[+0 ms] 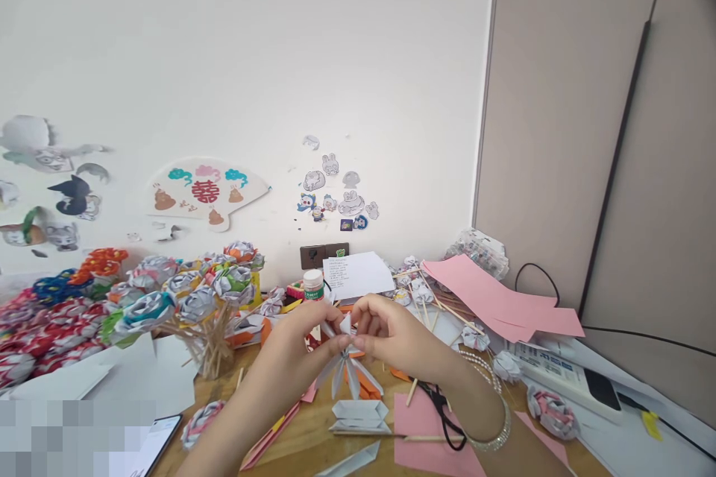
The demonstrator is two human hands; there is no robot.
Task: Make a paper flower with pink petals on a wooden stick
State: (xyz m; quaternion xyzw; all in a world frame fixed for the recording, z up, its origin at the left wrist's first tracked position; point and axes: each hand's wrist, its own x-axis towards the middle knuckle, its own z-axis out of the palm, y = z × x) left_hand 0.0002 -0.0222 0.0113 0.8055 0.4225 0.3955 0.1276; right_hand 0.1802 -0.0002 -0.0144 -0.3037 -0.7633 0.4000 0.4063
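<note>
In the middle of the head view, my left hand [313, 335] and my right hand [385, 332] meet over the wooden table. Between their fingertips they pinch a white folded-paper piece [347, 373], whose narrow strips fan out downward. A small white tip of it shows between the thumbs and index fingers. Just below lie folded white paper strips [361, 416], and one more paper strip [350, 460] is nearer the front edge. Orange folded paper [366, 385] is partly hidden behind the fanned strips. Pink paper [414, 455] lies under my right forearm, with a black cord [444, 417] on it.
Many folded paper flowers [193, 298] on sticks crowd the left. A white bottle [314, 285] stands behind my hands. Pink sheets [497, 298] and a white box [564, 380] lie right. A phone [159, 443] is at front left, near a loose paper flower [202, 421].
</note>
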